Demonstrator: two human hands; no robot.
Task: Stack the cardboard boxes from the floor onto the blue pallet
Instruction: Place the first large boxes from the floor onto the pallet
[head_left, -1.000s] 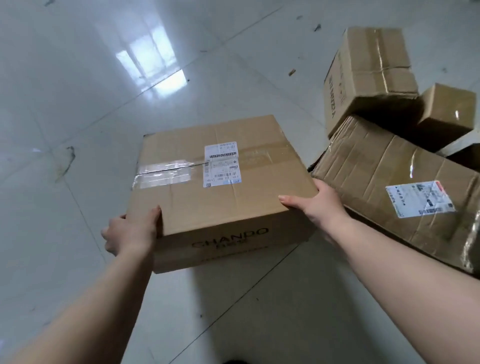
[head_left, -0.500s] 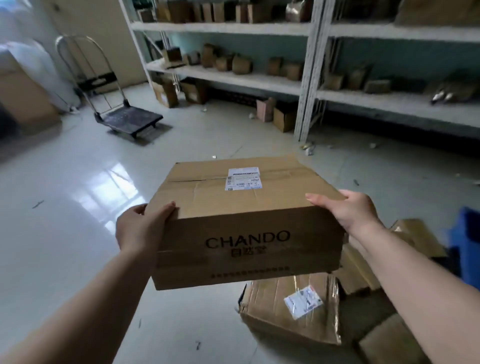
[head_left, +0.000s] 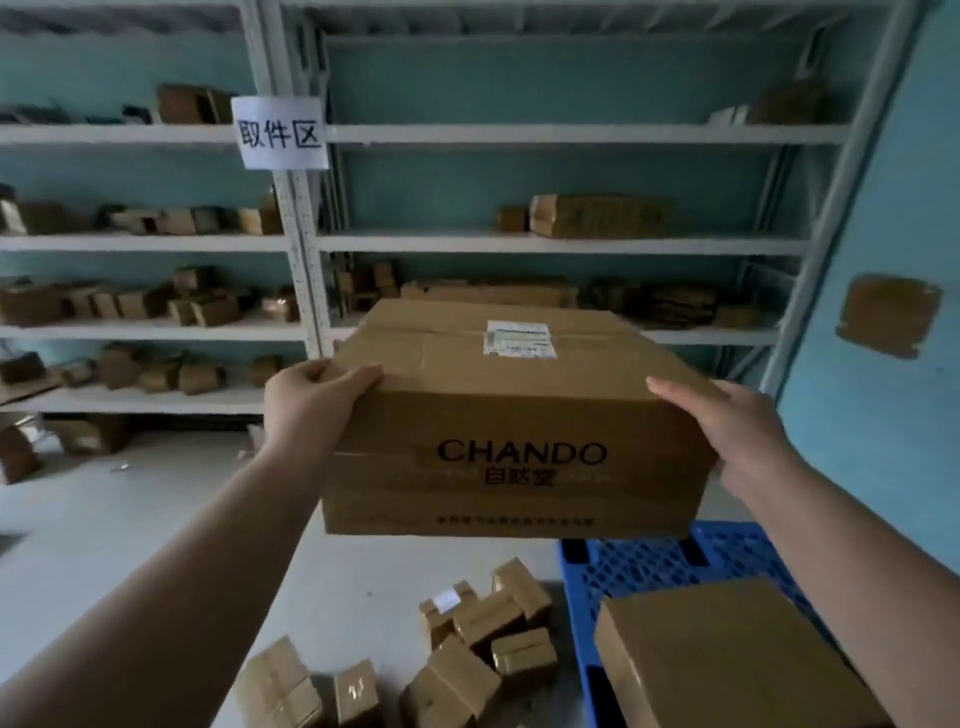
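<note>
Straight ahead, both hands hold one cardboard box (head_left: 514, 415) up in the air between them, printed side toward the person and reading CHANDO. The left hand (head_left: 311, 400) clamps the near left corner, its fingers (head_left: 358, 374) curled over the top edge. The right hand (head_left: 737, 431) presses flat against the right side, fingers pointing forward along the top edge. A white label (head_left: 521, 339) sits on the box's top face, beyond both hands.

Below the right hand lies the blue pallet (head_left: 649, 564), a slotted plastic grid on the floor, with another cardboard box (head_left: 727, 660) already resting on it under the right forearm. Below and between the hands, a scatter of small boxes (head_left: 488, 618) lies on the pale grey floor (head_left: 104, 519), just left of the pallet.

Beyond the hands stand white metal shelves (head_left: 156, 330) against a teal wall, loaded with small brown parcels. A white sign (head_left: 280, 132) with dark characters hangs on an upright above the left hand.
</note>
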